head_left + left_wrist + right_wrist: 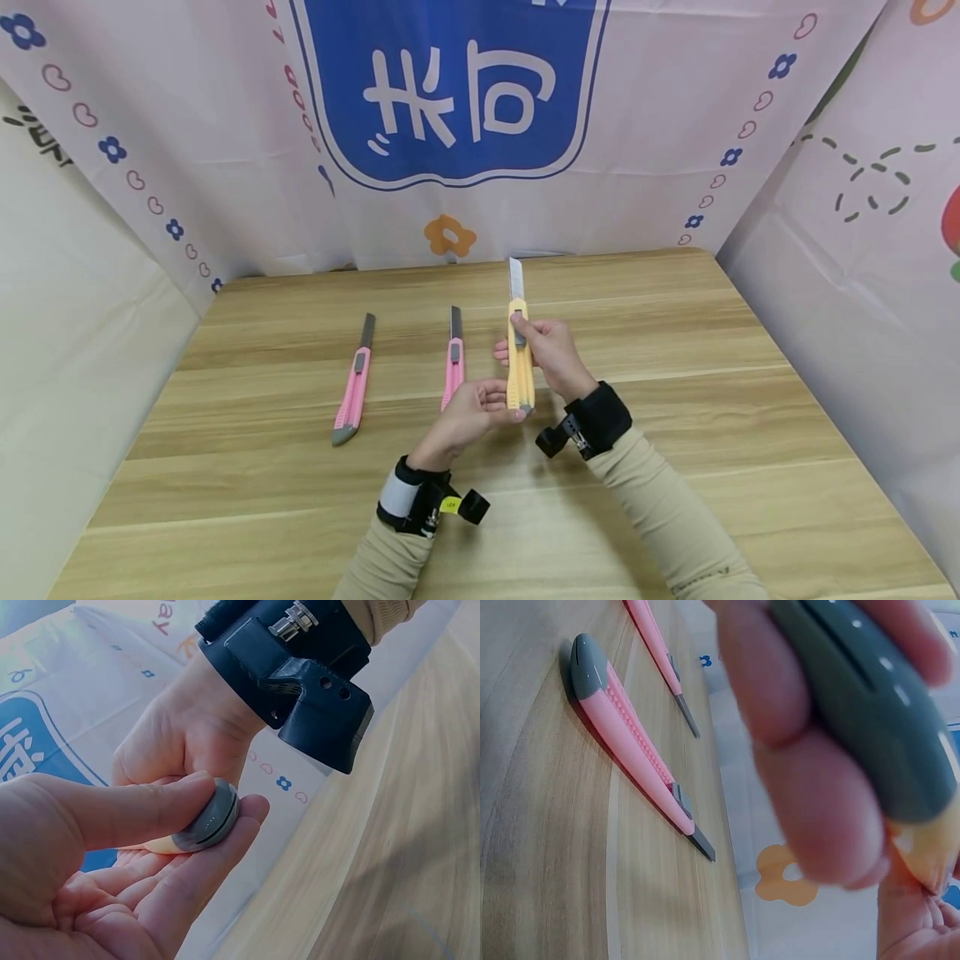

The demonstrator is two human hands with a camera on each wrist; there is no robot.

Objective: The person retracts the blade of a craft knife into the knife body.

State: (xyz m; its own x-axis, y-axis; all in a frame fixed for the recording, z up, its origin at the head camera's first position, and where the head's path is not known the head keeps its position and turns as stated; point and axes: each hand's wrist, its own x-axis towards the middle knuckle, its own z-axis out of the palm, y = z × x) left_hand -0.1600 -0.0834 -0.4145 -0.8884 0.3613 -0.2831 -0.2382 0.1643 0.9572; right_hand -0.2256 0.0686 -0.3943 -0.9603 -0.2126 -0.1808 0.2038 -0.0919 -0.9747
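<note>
A yellow utility knife is held upright above the table, its blade extended and pointing away. My right hand grips the handle, thumb on the grey slider. My left hand pinches the lower end; in the left wrist view its thumb and fingers hold the grey end cap. The same cap looms close in the right wrist view. Left of the hands lies a pink utility knife, its lower end hidden behind my left hand. Farther left is another pink utility knife. Both pink knives have their blades out.
The wooden table runs back to a printed cloth backdrop with a blue emblem. Cloth walls stand at the left and right sides. Each wrist wears a black strap with a small camera.
</note>
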